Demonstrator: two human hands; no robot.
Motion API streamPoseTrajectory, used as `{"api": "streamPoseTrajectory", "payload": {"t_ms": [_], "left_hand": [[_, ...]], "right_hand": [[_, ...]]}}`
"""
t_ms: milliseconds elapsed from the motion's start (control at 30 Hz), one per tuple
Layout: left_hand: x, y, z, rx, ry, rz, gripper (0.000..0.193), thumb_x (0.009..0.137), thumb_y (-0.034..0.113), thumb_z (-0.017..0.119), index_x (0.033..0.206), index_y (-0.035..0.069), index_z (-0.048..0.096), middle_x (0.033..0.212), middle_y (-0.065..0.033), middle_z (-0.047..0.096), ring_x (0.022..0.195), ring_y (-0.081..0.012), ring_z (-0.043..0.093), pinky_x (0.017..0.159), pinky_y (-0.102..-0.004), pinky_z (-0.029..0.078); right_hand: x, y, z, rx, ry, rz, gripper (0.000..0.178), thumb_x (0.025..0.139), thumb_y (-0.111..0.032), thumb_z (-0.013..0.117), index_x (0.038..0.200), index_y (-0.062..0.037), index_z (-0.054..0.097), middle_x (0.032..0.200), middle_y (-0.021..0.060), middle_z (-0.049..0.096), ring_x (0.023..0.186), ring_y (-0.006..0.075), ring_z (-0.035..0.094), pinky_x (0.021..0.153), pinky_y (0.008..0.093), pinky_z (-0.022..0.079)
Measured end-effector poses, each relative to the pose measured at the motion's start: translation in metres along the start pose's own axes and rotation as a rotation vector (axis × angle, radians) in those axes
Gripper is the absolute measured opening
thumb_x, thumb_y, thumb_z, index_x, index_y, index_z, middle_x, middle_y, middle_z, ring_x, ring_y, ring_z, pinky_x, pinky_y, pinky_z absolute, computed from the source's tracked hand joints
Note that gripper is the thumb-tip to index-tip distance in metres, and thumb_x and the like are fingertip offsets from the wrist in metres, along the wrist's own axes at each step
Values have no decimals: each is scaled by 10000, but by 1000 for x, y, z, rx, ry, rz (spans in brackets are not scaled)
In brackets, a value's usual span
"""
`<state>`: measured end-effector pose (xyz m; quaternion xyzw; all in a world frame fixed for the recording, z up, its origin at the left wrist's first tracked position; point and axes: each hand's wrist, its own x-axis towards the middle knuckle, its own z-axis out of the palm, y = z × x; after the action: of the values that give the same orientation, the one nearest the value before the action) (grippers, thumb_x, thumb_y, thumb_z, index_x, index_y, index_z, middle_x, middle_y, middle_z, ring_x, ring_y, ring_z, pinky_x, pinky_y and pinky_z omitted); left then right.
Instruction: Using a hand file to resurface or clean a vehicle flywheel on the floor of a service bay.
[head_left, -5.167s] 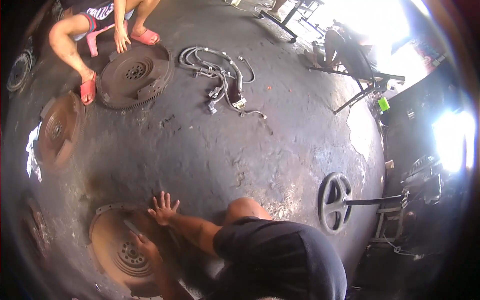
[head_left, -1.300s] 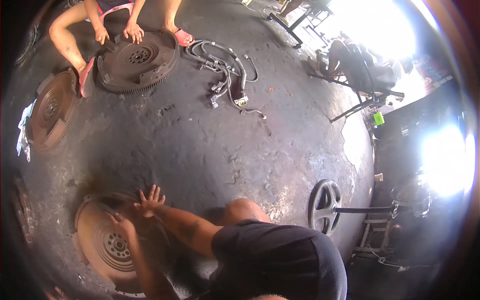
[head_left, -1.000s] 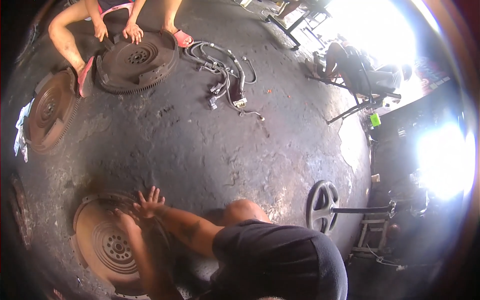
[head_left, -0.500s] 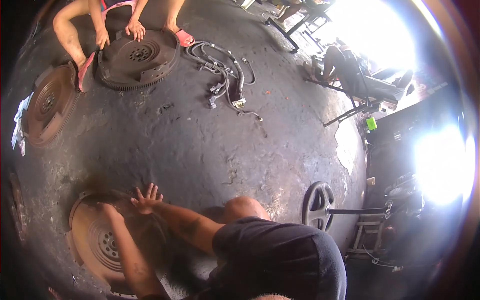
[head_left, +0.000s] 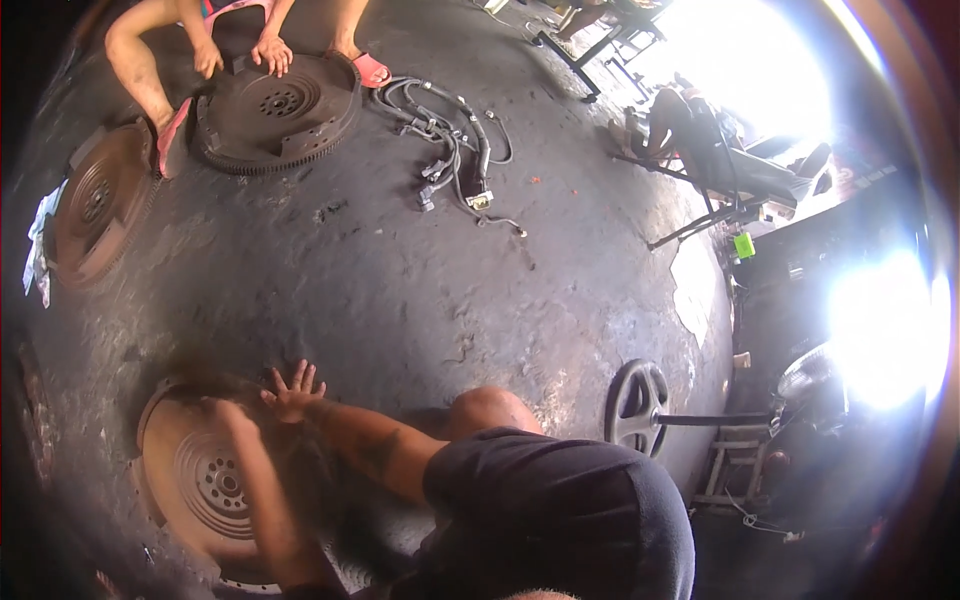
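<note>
The right hand [head_left: 292, 393], fingers spread, lies at the disc's [head_left: 205, 485] far edge, forearm [head_left: 365, 440] stretched left, perhaps for bracing. The left hand [head_left: 232, 415] extends over the disc, near left on the floor [head_left: 420, 300] (grip too blurred to tell). Far left, a co-worker's hand [head_left: 271, 53] rests on another disc [head_left: 282, 108].

Left hand [head_left: 233, 420] farther from disc hub [head_left: 226, 485]

The round metal disc [head_left: 192, 470] lies flat at eight o'clock of the head view. It is rusty brown, having ring-shaped grooves and a circle of dark holes at its centre; toward one o'clock, its surface looks darker.
</note>
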<state>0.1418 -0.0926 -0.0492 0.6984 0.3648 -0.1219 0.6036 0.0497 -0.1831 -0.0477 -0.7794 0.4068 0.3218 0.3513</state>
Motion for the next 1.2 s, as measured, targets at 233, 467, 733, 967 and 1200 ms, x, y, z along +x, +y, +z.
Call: {"api": "streamPoseTrajectory", "payload": {"t_ms": [233,467,733,967,1200], "left_hand": [[19,-10,-31,64,-124,-39,583,1052,445,325,1421,4,425,807,-54,514,610,-156,473,534,-305,405],[-18,-51,-29,463,-174,491,549,1039,213,373,1513,-29,240,1528,-255,331,1311,-387,480,1027,-416,464],[-46,-21,-32,403,-280,358,548,1031,228,392,1519,15,264,1527,-280,310,1335,-390,452,1038,-435,459],[-52,-15,-32,342,-260,274,566,1026,251,413,1522,21,266,1535,-269,309,1356,-389,426,1077,-433,412],[-67,6,-25,266,-219,218,585,1021,274,434,1524,27,269,1542,-258,307,1377,-388,401,1116,-430,364]], "right_hand": [[-15,0,-9,12,-168,-61,767,943,-734,189,1575,-342,3,1582,227,-251,1474,390,-212,1133,666,3],[-15,-2,-16,2,-115,-49,777,941,-737,182,1575,-332,-14,1578,236,-253,1468,399,-220,1129,672,9],[-9,2,-14,-28,-143,-58,786,927,-759,204,1570,-364,-17,1574,227,-272,1469,387,-226,1129,671,12],[-5,0,-9,43,-150,-60,784,925,-761,213,1569,-373,-10,1576,205,-283,1469,377,-234,1135,663,7],[2,8,-11,22,-169,-1,764,931,-752,214,1567,-387,2,1569,204,-300,1464,383,-246,1136,660,3]]}}
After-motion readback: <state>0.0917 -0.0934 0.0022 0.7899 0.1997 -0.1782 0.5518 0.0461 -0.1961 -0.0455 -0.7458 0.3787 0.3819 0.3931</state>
